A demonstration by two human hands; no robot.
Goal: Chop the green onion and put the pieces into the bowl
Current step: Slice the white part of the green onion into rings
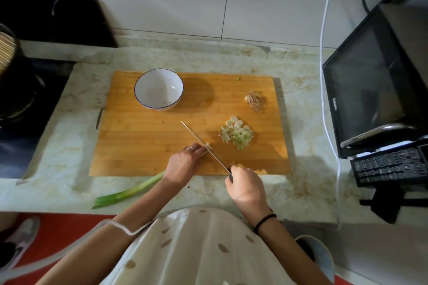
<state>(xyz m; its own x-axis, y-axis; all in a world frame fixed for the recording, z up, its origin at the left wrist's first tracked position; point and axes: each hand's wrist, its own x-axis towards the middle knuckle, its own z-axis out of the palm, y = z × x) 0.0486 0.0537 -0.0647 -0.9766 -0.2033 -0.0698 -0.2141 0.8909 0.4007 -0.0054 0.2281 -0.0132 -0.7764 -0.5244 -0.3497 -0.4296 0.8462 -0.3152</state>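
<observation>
Mid-chop: left hand (183, 164) pins the green onion (129, 192) at six o'clock on the cutting board (139, 146), right hand (245, 186) grips the knife (201, 143) across it. Next, feed it forward; slices (237, 134) at three o'clock await the eleven-o'clock bowl (158, 89).

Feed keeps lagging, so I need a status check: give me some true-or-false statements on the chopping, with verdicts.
1. The right hand grips the knife. True.
2. The chopped pieces lie in the bowl. False: they are piled on the cutting board, right of the knife.
3. The left hand holds the green onion. True.
4. The root end is attached to the green onion. False: it lies cut off on the board, beyond the pieces.
</observation>
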